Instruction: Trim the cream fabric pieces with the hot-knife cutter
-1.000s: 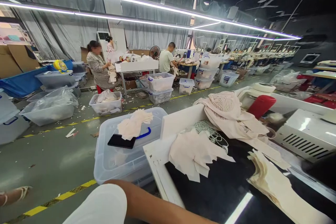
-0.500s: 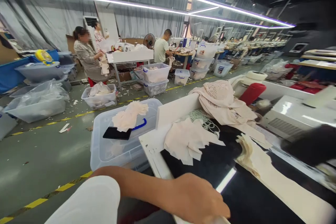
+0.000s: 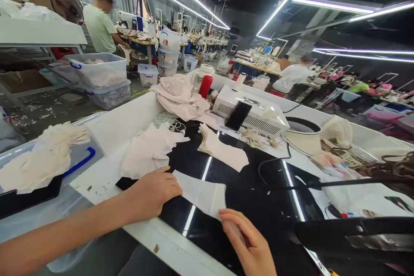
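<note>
A pale cut fabric piece [image 3: 203, 194] lies spread over the glossy black tabletop [image 3: 255, 233], with a hand at either end. My left hand [image 3: 158, 194] grips its left end, fingers bent over the edge and the thumb side hidden. At the lower right corner, my right hand [image 3: 247, 241] pinches the cloth between thumb and fingers. Just beyond my left hand is a loose pile of cream fabric pieces [image 3: 145, 151]. A neater stack of similar cut pieces [image 3: 223, 148] sits farther back, apart from both hands.
Bunched beige fabric [image 3: 181, 95], green cord [image 3: 168, 121] and a white machine box [image 3: 252, 108] with a phone [image 3: 238, 115] line the back. On the left stands a lidded plastic bin [image 3: 77, 198] carrying fabric. A dark machine arm [image 3: 352, 239] juts in at right.
The view has swung right, bringing more of the table into sight. My left hand has moved from the table's front edge to the fabric piece, and my right hand now shows, gripping its other end.
</note>
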### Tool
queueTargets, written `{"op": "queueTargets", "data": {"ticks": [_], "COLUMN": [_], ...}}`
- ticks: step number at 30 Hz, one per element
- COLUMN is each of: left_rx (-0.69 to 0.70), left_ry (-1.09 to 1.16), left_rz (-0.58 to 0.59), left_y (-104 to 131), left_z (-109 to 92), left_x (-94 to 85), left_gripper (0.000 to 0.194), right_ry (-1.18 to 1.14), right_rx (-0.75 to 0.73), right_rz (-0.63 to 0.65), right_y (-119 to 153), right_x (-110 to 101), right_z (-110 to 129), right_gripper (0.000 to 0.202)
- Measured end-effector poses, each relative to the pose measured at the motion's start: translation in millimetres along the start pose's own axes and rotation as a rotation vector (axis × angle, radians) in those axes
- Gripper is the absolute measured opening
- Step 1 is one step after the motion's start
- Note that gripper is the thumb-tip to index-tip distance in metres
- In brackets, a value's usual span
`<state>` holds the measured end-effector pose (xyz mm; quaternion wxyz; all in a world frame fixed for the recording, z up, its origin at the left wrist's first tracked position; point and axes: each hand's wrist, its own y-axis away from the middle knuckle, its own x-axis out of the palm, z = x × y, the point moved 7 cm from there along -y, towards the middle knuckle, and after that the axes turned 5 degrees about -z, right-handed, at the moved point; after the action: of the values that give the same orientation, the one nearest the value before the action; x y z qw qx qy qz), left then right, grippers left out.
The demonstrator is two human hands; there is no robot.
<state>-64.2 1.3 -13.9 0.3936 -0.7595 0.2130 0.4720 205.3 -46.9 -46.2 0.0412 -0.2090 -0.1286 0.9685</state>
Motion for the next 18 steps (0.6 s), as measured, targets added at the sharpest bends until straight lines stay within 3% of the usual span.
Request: {"op": "queueTargets", "data": {"ticks": [3,7,13,18], "left_rx": [-0.031,0.022,0.208,0.290], "left_ry": [0.040,0.083,0.044,0.021], "left_rz": [0.017,-0.014,0.022,0.043], "left_y": [10,-13,-64,-78], "left_z": [-4,-22,-49,-57], "left_x": [-0.7,0.2,45.9,68.5], "left_gripper": [0.057,0.042,0.021,0.011], "right_ry": [0.100,0.195,0.279,0.226], "right_rx": [-0.106,-0.203,-0.287,-0.165], "right_rz": [0.079,0.049,0.103,0.041], "right_y": [18,24,30,48], "right_x": [11,13,9,-23], "right_z": [0,7,16,13], "right_gripper": [0.017,0.020,0.022,0.018]}}
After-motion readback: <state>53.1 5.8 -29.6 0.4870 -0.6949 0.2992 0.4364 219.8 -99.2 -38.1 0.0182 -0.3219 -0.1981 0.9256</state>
